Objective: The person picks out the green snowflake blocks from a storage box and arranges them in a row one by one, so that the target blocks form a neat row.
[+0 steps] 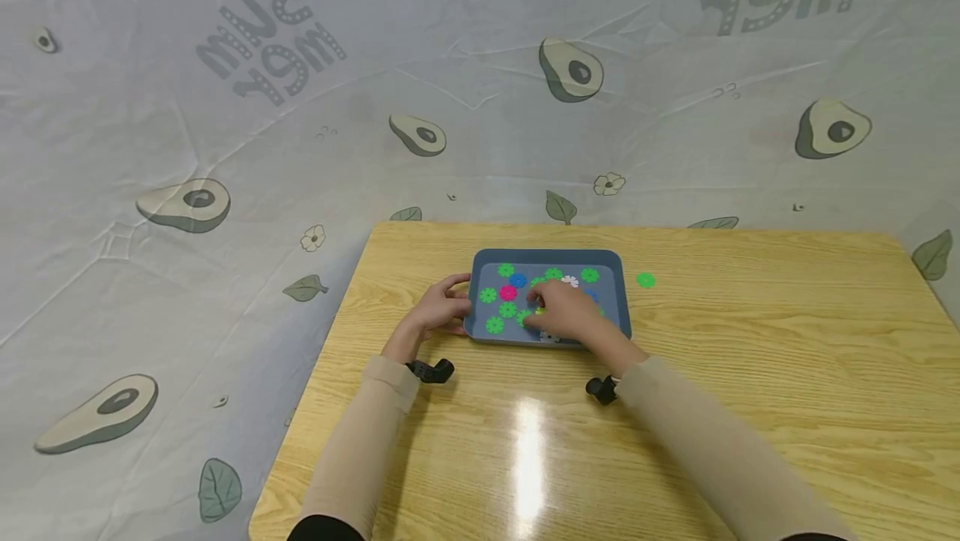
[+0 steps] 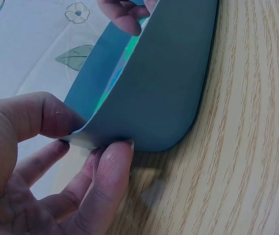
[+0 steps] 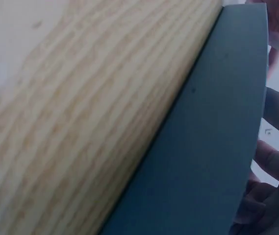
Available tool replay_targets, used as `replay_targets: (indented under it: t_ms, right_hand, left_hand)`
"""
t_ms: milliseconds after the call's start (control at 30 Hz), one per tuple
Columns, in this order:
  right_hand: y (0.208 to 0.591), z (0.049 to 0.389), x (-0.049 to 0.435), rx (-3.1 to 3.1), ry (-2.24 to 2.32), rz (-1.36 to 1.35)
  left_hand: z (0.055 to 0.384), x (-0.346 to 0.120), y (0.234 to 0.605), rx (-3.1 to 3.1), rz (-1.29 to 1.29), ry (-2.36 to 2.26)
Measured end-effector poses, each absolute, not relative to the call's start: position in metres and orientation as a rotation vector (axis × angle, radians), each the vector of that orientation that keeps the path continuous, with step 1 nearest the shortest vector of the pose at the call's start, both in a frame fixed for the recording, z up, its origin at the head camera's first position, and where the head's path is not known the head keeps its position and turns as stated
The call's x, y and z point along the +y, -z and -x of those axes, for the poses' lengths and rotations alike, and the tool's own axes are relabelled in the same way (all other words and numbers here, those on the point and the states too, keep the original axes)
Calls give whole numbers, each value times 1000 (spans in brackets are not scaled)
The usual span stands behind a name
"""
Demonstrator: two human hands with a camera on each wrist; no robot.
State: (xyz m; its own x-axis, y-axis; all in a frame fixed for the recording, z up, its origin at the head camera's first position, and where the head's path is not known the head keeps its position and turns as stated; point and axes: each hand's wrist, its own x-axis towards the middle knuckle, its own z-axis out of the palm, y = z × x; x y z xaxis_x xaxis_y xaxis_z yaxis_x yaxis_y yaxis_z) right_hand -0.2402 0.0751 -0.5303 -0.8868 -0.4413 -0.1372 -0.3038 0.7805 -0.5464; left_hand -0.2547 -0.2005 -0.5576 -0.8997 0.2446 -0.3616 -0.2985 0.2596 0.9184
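Note:
A grey-blue tray (image 1: 547, 257) stands on the table with several notched, flower-like plastic discs lying flat in it. Most are green, such as one disc (image 1: 494, 325) near the front left corner; a pink disc (image 1: 508, 293) and a blue disc (image 1: 518, 280) lie left of centre. My left hand (image 1: 442, 308) holds the tray's left end. In the left wrist view its thumb and fingers pinch the tray wall (image 2: 164, 73). Over the discs is my right hand (image 1: 566, 310), thumb and forefinger apart near a yellow disc (image 1: 540, 310). The tray wall (image 3: 203, 107) partly hides its fingers in the right wrist view.
A single green disc (image 1: 646, 280) lies on the wooden table (image 1: 750, 341), just right of the tray. Behind the table hangs a pale cloth (image 1: 480, 174) printed with avocados and leaves. Both wrists wear black cameras, one camera (image 1: 602, 390) near the tray's front edge.

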Motion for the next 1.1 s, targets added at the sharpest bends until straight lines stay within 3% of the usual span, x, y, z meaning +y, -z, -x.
replay_targets:
  t_ms: [1100]
  right_hand:
    - [542, 240, 61, 2747, 654, 511]
  left_hand:
    - [256, -201, 558, 2091, 52, -1697]
